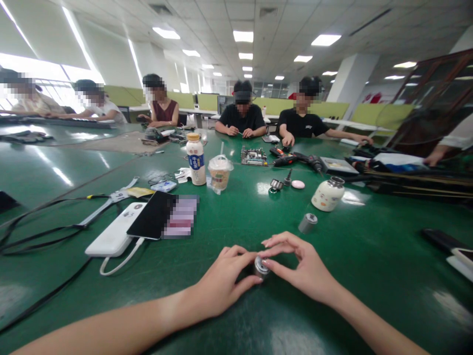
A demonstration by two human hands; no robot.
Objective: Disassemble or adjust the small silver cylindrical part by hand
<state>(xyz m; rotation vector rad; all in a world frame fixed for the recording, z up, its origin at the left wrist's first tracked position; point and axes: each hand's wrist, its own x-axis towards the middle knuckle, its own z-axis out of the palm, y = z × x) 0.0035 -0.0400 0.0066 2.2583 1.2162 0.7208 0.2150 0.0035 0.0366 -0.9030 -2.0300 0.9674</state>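
Near the table's front edge, a small silvery metal cylinder (261, 267) stands between my two hands. My left hand (225, 278) is closed round its left side, thumb at the lower front and fingers behind. From the right, my right hand (301, 266) reaches to its top, with the thumb on the upper rim and the fingers curved over the back. My fingertips cover part of it. A second, similar metal cylinder (308, 223) lies tilted on the green table (354, 286), just beyond my right hand.
Beyond are a cream flask (328, 194), small metal parts (276, 185), a pink disc (297, 184), a drink cup (219, 172), a bottle (196, 160) and a circuit board (253, 156). A white power bank (117, 230), phone (151, 215) and cables lie left. Several people sit across.
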